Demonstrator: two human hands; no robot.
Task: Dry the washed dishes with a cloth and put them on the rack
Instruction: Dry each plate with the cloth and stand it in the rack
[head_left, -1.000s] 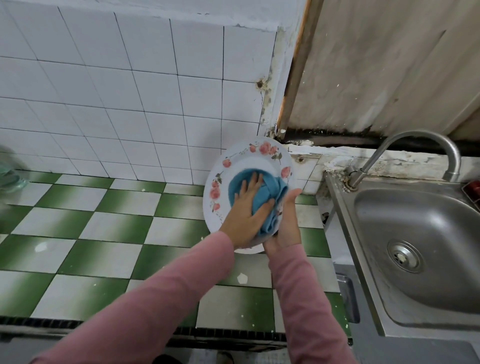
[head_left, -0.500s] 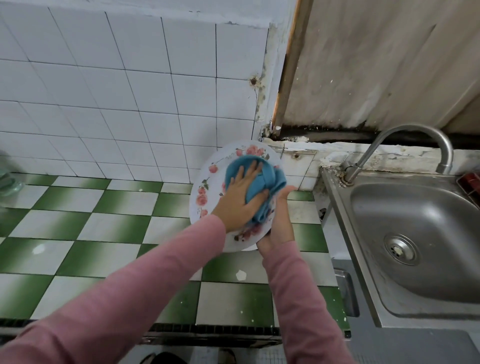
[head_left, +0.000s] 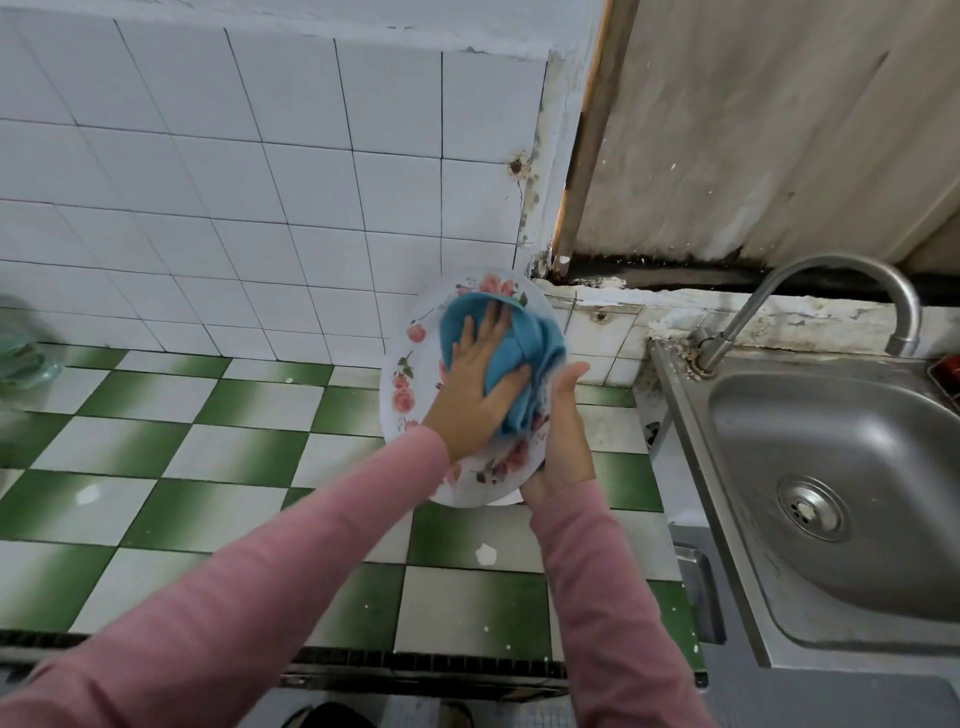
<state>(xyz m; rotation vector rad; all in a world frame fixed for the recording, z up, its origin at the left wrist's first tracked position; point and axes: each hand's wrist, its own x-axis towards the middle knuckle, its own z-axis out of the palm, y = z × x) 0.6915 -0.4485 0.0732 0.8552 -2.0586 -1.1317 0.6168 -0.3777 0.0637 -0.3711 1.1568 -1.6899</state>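
A white plate (head_left: 410, 358) with pink roses round its rim is held tilted above the green and white checked counter (head_left: 249, 457). My right hand (head_left: 563, 441) grips its lower right edge, thumb pointing up, with the fingers hidden behind the plate. My left hand (head_left: 478, 395) presses a bunched blue cloth (head_left: 522, 338) flat against the plate's face, fingers spread and reaching toward the upper rim. The cloth covers the upper right part of the plate. No rack is in view.
A steel sink (head_left: 831, 441) with a curved tap (head_left: 841, 270) lies to the right. White wall tiles (head_left: 208, 208) rise behind the counter. A greenish glass object (head_left: 21, 353) sits at the far left edge. Something red (head_left: 948, 364) shows at the right edge.
My left hand has slid the cloth from the plate's middle up toward its upper rim. My right hand keeps its hold on the plate's edge.
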